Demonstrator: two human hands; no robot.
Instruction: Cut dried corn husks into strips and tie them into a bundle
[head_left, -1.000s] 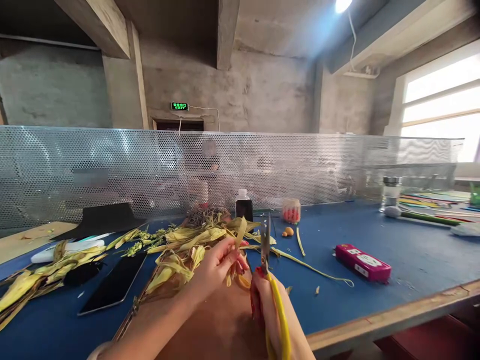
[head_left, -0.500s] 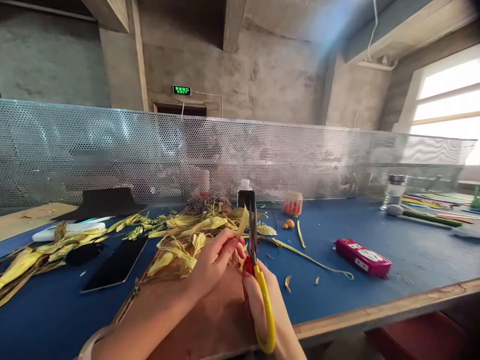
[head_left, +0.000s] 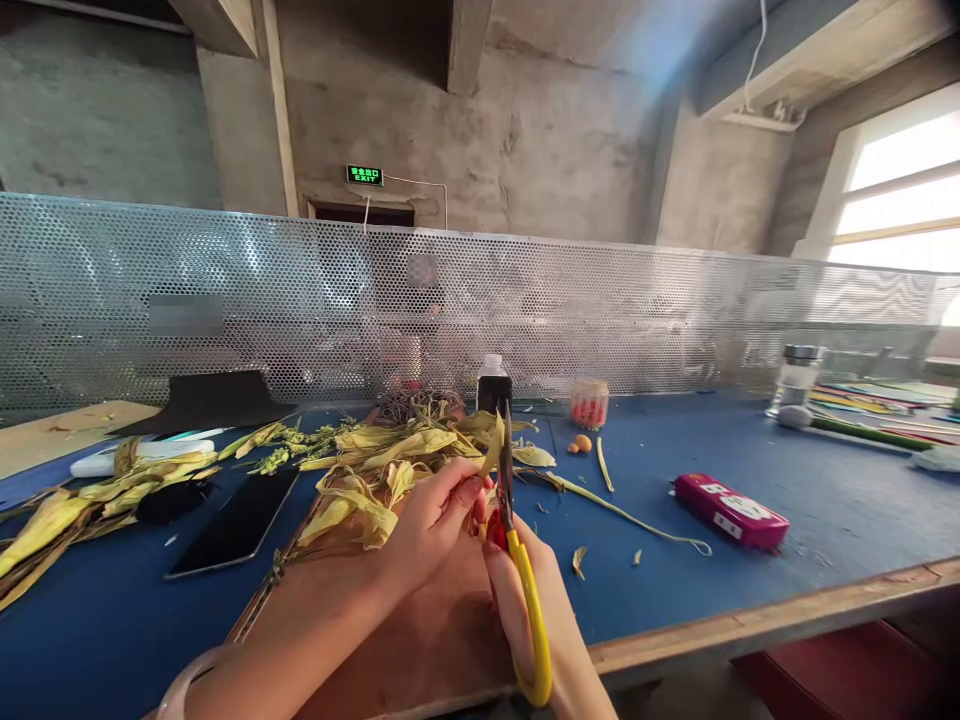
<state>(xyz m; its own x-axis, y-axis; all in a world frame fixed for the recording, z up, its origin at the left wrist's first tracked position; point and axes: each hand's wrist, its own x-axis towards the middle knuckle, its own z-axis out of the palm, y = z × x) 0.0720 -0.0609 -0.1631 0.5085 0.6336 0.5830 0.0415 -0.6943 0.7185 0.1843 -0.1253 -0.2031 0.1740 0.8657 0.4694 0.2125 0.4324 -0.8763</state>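
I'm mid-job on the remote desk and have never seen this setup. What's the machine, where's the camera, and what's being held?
There's no machine: a person works bare-handed, and the view comes from a camera worn on their head, looking forward and down. The left hand pinches a yellowish husk strip; the right hand holds scissors, blades up beside the strip. On the blue table lie a brown board, a pile of husks, a flat black device, a magenta case and a small jar.

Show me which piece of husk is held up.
The narrow strip in the left hand, beside the scissors; the other husks lie unheld behind or beside it.
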